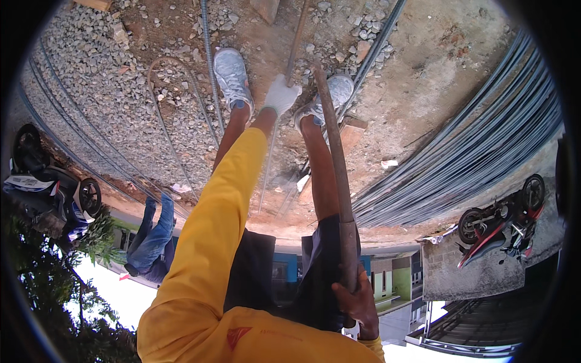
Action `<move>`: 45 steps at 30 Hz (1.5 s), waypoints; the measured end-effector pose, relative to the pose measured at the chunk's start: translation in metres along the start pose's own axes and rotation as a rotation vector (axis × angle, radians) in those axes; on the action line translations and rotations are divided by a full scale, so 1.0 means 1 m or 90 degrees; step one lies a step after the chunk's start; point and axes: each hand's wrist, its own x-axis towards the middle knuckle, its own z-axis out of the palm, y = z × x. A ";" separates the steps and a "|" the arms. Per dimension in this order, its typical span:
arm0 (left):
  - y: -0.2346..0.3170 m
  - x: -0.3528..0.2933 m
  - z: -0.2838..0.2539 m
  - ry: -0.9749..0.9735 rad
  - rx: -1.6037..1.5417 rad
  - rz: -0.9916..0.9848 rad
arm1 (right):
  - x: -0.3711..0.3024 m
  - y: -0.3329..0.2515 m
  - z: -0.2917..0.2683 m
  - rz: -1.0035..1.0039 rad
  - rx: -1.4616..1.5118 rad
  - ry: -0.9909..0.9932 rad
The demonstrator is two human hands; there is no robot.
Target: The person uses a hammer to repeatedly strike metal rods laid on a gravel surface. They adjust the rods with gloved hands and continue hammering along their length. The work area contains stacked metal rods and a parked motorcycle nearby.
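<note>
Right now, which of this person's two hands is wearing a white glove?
The left hand, gripping the thin rod, wears the white glove; the right hand, gripping the brown pipe, is bare.

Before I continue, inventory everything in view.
Rusty metal pipe: one, brown, centre.
Straight metal rod: one, brown, top.
Massed steel bars: many, grey, right.
Loose steel bars: several, grey, left and top.
Bent metal rod: one, brown, upper left.
Gravel: uncounted, grey, upper left.
Rough blocks: several, brownish, top and centre.
First motorcycle: one, white-blue, left.
Second motorcycle: one, red-black, right.
Trees: uncounted, green, lower left.
Buildings: several, mixed colours, lower half.
Other person: one, blue clothes, lower left.
Own shirt: one, yellow, bottom.
Own shoes: two, grey, top centre.
Left hand: one, white-gloved, on straight rod.
Right hand: one, ungloved, on pipe.
</note>
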 end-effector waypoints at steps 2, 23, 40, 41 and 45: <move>-0.002 0.007 0.014 -0.054 -0.072 0.007 | 0.003 -0.004 0.009 0.004 0.004 0.002; -0.030 0.026 0.037 -0.063 -0.076 0.058 | 0.011 0.016 0.104 0.010 -0.131 0.061; -0.045 0.032 0.019 -0.060 -0.042 0.093 | 0.008 0.016 0.125 -0.014 -0.098 0.056; -0.046 0.029 0.019 -0.086 -0.028 0.070 | 0.010 0.026 0.130 0.003 -0.128 0.056; -0.047 0.025 0.014 -0.082 0.006 0.114 | 0.024 0.062 0.150 0.021 -0.156 0.070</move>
